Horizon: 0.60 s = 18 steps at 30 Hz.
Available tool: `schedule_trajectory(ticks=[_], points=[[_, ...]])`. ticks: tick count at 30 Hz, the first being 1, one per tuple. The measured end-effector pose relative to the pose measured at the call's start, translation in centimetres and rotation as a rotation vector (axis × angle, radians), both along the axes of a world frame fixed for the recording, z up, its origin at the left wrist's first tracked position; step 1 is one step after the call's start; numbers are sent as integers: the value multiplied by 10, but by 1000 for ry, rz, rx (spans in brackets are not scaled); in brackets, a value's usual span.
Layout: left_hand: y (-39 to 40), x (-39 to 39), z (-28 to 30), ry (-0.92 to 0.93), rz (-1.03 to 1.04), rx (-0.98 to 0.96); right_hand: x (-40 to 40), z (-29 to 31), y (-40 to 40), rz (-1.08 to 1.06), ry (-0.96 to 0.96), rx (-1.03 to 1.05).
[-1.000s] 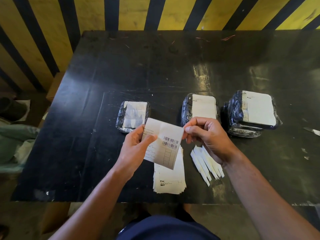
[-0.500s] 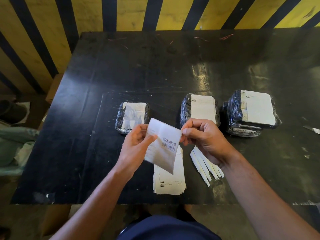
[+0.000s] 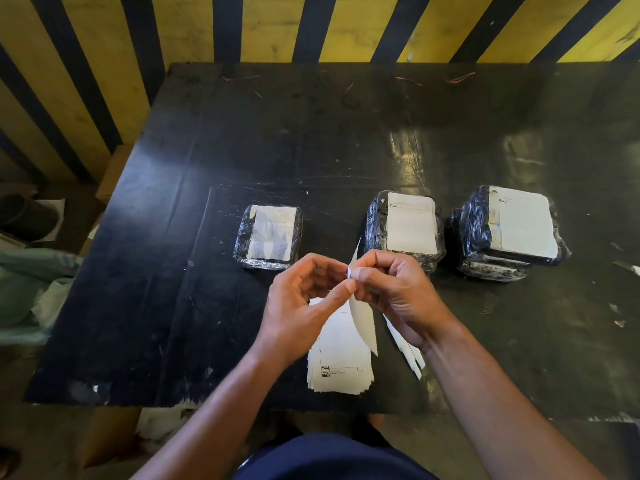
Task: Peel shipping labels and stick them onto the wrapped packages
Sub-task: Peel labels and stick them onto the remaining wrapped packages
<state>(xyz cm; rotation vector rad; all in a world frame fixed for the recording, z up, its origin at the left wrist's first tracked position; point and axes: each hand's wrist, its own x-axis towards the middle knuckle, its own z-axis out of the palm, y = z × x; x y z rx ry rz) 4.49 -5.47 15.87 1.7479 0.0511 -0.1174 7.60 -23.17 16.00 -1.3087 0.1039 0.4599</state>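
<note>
Both my hands pinch one shipping label point(image 3: 363, 322) above the table's front middle; it hangs edge-on to me, its blank side showing. My left hand point(image 3: 301, 306) grips its upper edge from the left, and my right hand point(image 3: 398, 292) pinches the same edge from the right. Beneath them lies a stack of labels point(image 3: 341, 368). Three black-wrapped packages stand in a row behind: the left package point(image 3: 268, 237) has a wrinkled label under film, the middle package point(image 3: 405, 226) and the right package point(image 3: 512, 226) carry white labels.
Several peeled white backing strips point(image 3: 407, 348) lie just right of the stack. The black table point(image 3: 242, 140) ends near my body. A yellow and black striped wall point(image 3: 277, 26) stands behind. Bags and a dark container point(image 3: 27, 216) sit on the floor at left.
The label has turned from facing me with its barcode to edge-on. My two hands have come together at its upper edge.
</note>
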Motion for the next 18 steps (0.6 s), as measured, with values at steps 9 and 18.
schedule_trajectory(ticks=[9,18], points=[[3,2,-1,129,53,-113,-2,-6,0,70,-51,-60],[9,2,-11,227,77,-179,-2,-15,1,76,-28,-83]])
